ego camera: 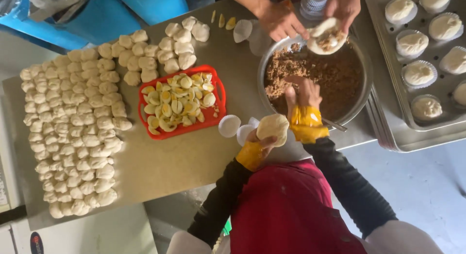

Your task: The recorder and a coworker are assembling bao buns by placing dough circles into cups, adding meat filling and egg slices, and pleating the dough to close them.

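Pale, soft dough, a flattened disc, lay cupped in my left hand at the near edge of the table, just in front of the metal bowl. My fingers curled under it so that the face stayed up and open, ready to take filling. My right hand reached forward over the bowl's rim into the brown minced filling, fingertips down in the mix. Whether it had closed on a pinch or on the handle that stuck out beside my wrist, I could not tell. Both wrists wore yellow cuffs over black sleeves.

Across the bowl, another person's hands held a filled round of dough directly above the filling, probably so that crumbs dropped back in.

Just left of my dough lay a few white paper cups, close for the finished pieces. Beyond them sat a red tray of halved boiled eggs, within reach of the bowl. Rows of small dough balls covered the far left of the table. On the right, a metal baking tray held shaped buns in their cups, spaced apart.
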